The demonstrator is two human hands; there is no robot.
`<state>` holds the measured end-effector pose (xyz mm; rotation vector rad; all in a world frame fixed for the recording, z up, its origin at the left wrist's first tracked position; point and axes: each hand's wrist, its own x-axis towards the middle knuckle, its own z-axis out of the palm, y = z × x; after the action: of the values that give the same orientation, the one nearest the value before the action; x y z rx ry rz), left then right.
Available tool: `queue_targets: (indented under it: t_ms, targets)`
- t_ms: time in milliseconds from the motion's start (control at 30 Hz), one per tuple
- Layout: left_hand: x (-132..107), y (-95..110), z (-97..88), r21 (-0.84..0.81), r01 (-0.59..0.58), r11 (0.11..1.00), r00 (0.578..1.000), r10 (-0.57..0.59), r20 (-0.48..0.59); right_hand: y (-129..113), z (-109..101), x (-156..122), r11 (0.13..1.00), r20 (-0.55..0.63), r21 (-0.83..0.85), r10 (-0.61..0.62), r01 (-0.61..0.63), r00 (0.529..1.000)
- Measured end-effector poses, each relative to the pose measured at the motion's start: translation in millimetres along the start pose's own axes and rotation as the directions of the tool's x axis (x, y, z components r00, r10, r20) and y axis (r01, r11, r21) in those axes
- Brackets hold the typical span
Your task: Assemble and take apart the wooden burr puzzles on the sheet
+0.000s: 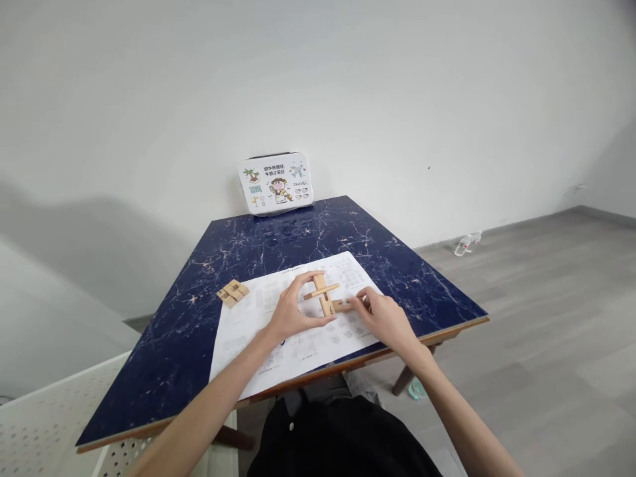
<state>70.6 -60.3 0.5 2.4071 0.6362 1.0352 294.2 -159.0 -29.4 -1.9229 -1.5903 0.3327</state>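
My left hand [291, 311] grips a notched wooden puzzle block [326, 305] by its two ends, thumb at the near end and fingers at the far end. A thinner wooden stick [322, 290] crosses through or over that block. At its right side another wooden puzzle piece [342, 305] meets the block near its lower end. My right hand [385, 317] pinches this piece's outer end between thumb and fingers. Beneath both hands lies a printed instruction sheet [243, 331]. Several more wooden pieces [232, 292] sit grouped together at the sheet's left edge.
The dark blue marble-patterned table [199, 318] has a wooden edge. A white cartoon-printed case [276, 183] leans against the wall at the back. On the floor to the right are a plastic bottle [466, 244] and a greenish item [417, 389]. A white perforated surface [54, 414] stands at lower left.
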Motion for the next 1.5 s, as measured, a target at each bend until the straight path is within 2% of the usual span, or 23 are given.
queue_targets:
  t_ms: [67,133,200,267,333,500,833,933,967,1033,1100,1167,1367,1500]
  targets:
    - [1.0,0.9,-0.6,-0.043,0.009,0.999,1.000,-0.009,-0.004,-4.5,0.2,0.6,0.993,-0.061,-0.114,0.011,-0.018,0.998]
    - [1.8,0.2,-0.6,-0.095,0.045,0.994,0.999,-0.043,0.020,-9.2,-3.6,-0.4,0.993,-0.153,-0.112,-0.055,0.038,0.987]
    - [2.3,-1.3,-0.1,-0.181,0.098,0.979,0.994,-0.086,0.074,-14.0,-9.3,-1.5,0.980,-0.194,-0.008,-0.199,0.201,0.961]
    - [2.5,-3.2,0.5,-0.297,0.148,0.943,0.985,-0.112,0.135,-18.7,-13.7,-1.7,0.924,-0.173,0.105,-0.347,0.367,0.922]
    - [2.4,-5.1,1.0,-0.407,0.182,0.895,0.977,-0.119,0.176,-22.9,-14.7,-0.7,0.888,-0.124,0.151,-0.418,0.434,0.900]
    - [1.9,-9.8,1.2,-0.527,0.236,0.816,0.964,-0.130,0.231,-30.1,-6.2,1.4,0.917,-0.065,0.106,-0.379,0.384,0.923]
    - [1.7,-17.9,3.6,-0.554,0.265,0.789,0.949,-0.112,0.295,-32.3,6.4,4.4,0.964,-0.158,-0.021,-0.264,0.264,0.951]
    - [1.9,-21.1,5.6,-0.605,0.276,0.747,0.949,-0.111,0.295,-32.0,9.4,7.6,0.969,-0.198,-0.036,-0.249,0.246,0.948]
    - [2.2,-21.5,6.1,-0.626,0.285,0.726,0.950,-0.128,0.283,-32.2,10.3,9.0,0.969,-0.217,-0.044,-0.248,0.244,0.944]
    - [3.2,-20.7,6.3,-0.624,0.336,0.706,0.942,-0.244,0.230,-32.8,12.5,12.2,0.967,-0.252,-0.063,-0.256,0.248,0.933]
    - [4.3,-18.1,5.7,-0.572,0.414,0.709,0.903,-0.397,0.161,-34.1,15.7,16.1,0.964,-0.267,-0.094,-0.266,0.250,0.926]
    - [5.6,-14.6,4.7,-0.518,0.466,0.717,0.869,-0.481,0.117,-36.1,20.7,20.3,0.958,-0.258,-0.143,-0.280,0.250,0.925]
    - [8.1,-5.6,4.0,-0.469,0.499,0.729,0.862,-0.472,0.184,-45.9,37.6,28.5,0.932,-0.207,-0.205,-0.340,0.299,0.917]
    - [9.9,-3.3,4.1,-0.460,0.486,0.743,0.870,-0.461,0.174,-52.4,43.4,30.6,0.927,-0.197,-0.197,-0.357,0.320,0.913]
